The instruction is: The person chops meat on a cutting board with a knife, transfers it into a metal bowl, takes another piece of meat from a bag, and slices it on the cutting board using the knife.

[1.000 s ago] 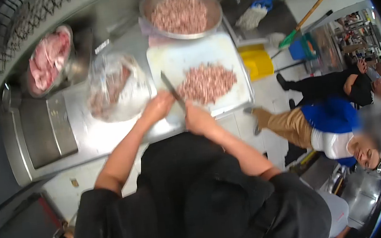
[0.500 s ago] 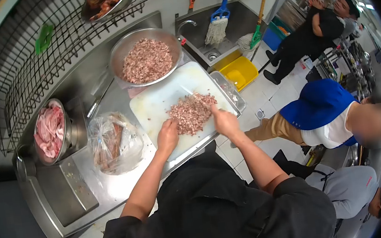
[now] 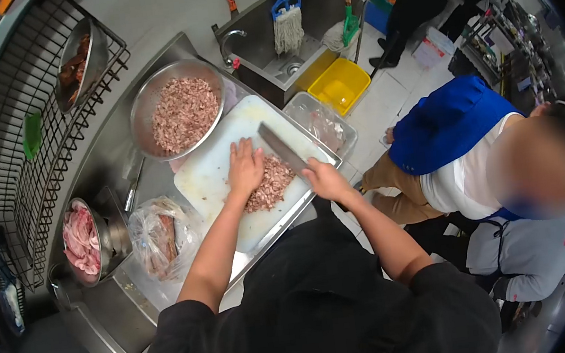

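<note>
A pile of chopped meat (image 3: 273, 186) lies on the white cutting board (image 3: 212, 179). My left hand (image 3: 245, 169) rests flat at the pile's left side, fingers stretched forward. In my right hand (image 3: 327, 180) is a knife (image 3: 282, 147), gripped at the handle. Its broad blade points up and left across the board, past the far side of the pile. Beyond the board, a large steel bowl (image 3: 142, 126) holds more chopped meat. A clear plastic bag (image 3: 188, 237) with reddish-brown pieces inside lies left of the board.
Pink meat slices (image 3: 81, 240) fill a bowl at the left, below a wire rack (image 3: 53, 185). A sink (image 3: 257, 43) with mops, a yellow bucket (image 3: 340, 86) and a plastic container (image 3: 333, 129) are beyond. A person in blue (image 3: 455, 129) stands close on my right.
The view has shifted. My left hand has gone from curled at the pile's near edge to flat along its left side. The knife blade now shows clearly, and the pile looks more gathered.
</note>
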Demonstrator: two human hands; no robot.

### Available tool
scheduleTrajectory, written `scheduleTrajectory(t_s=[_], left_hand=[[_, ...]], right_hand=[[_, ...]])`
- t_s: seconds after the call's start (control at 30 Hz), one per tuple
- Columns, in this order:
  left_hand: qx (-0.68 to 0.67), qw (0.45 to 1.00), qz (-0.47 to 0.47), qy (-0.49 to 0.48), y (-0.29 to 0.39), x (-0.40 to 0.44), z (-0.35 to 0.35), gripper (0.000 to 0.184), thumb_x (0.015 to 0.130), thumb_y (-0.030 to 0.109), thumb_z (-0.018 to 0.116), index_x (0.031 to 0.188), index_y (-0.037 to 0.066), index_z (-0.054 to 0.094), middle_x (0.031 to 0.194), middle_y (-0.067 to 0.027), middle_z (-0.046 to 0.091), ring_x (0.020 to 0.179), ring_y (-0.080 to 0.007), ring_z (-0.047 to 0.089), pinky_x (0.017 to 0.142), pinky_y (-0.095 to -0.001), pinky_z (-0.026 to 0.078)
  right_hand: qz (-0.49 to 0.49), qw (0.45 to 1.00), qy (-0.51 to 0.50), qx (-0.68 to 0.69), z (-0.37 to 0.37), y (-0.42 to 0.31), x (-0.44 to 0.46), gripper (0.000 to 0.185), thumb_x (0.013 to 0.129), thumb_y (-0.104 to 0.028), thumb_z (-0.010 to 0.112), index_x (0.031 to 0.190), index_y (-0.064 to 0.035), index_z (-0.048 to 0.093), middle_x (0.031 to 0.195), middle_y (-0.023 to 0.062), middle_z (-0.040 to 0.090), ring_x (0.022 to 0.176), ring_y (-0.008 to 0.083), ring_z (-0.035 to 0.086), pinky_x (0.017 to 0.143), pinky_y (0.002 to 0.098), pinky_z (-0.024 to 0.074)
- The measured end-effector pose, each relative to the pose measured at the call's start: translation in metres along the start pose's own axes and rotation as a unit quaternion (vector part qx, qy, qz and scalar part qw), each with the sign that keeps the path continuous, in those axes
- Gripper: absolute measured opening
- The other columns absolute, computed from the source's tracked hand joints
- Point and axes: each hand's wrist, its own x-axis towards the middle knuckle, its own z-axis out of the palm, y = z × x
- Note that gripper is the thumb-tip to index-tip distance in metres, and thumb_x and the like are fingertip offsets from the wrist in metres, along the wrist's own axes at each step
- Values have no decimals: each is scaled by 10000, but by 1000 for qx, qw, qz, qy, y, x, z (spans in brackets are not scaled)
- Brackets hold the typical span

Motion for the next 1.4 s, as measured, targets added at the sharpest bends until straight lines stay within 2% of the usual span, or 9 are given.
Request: scheduleTrajectory(t_s=[0.07, 0.17, 0.57, 0.77, 0.97, 1.1, 1.17, 1.23, 1.4], left_hand=[[-25, 999, -21, -33, 28, -12, -3, 649, 1036, 478, 455, 1439, -28, 498, 1495, -279, 469, 1444, -485, 335, 1221, -480, 256], [10, 997, -9, -79, 66, -29, -2, 692, 1010, 512, 494, 1459, -15, 479, 1528, -282, 423, 1458, -477, 317, 1217, -496, 260], [-12, 983, -15, 180, 69, -18, 23, 411, 1008, 213, 549, 1322, -48, 590, 1389, -268, 527, 1274, -454, 481, 1091, -513, 402], [24, 949, 40, 310, 59, 60, -71, 342, 975, 156, 581, 1250, -36, 647, 1316, -250, 597, 1198, -469, 546, 1044, -531, 442], [138, 975, -132, 112, -73, 156, -102, 400, 1031, 345, 499, 1294, 96, 668, 1434, -186, 554, 1365, -412, 447, 1109, -587, 367], [109, 975, -46, 186, -90, 149, -133, 371, 1014, 364, 564, 1225, 89, 696, 1411, -190, 577, 1330, -392, 499, 1049, -582, 435], [41, 979, -33, 195, -103, 147, -139, 335, 1000, 333, 588, 1161, 67, 714, 1317, -201, 627, 1228, -396, 566, 995, -540, 478], [-33, 964, 7, 262, -108, 150, -136, 227, 964, 213, 635, 998, 16, 744, 1055, -217, 715, 966, -407, 678, 857, -449, 546], [34, 976, -63, 205, -88, 139, -143, 199, 963, 147, 623, 1043, 0, 731, 1094, -214, 716, 1056, -415, 662, 943, -466, 520]], right_hand=[[-30, 998, 32, 54, -1, 28, -15, 253, 1029, -279, 538, 1081, -37, 590, 753, 214, 680, 665, 394, 680, 606, 505, 526], [214, 937, -100, 256, -13, 25, -43, 403, 1052, -336, 522, 1146, 52, 577, 684, 154, 622, 440, 213, 579, 432, 389, 472], [58, 974, -47, 215, 60, -14, -18, 295, 1026, -230, 541, 1109, 48, 588, 776, 258, 655, 695, 410, 665, 678, 475, 513], [-53, 974, -3, 219, 23, -101, 53, 313, 1033, -236, 514, 1133, 51, 592, 910, 289, 677, 821, 489, 645, 740, 503, 509], [61, 965, -137, 216, -19, -162, 141, 321, 1029, -235, 518, 1112, 67, 589, 756, 177, 652, 524, 301, 626, 558, 441, 515], [31, 982, -119, 145, -51, -119, 117, 284, 1013, -269, 543, 1079, 1, 607, 681, 145, 629, 461, 275, 587, 518, 435, 501], [-190, 981, -20, 32, -36, -45, 120, 252, 989, -285, 571, 1030, -40, 610, 710, 197, 659, 521, 365, 626, 553, 487, 515], [-198, 978, -36, -61, -45, -11, 113, 235, 968, -277, 586, 1014, -48, 611, 741, 208, 670, 584, 392, 647, 580, 507, 525], [-181, 943, -50, -274, -53, -8, 108, 175, 901, -228, 619, 994, -80, 624, 785, 183, 699, 725, 400, 701, 637, 528, 553]])
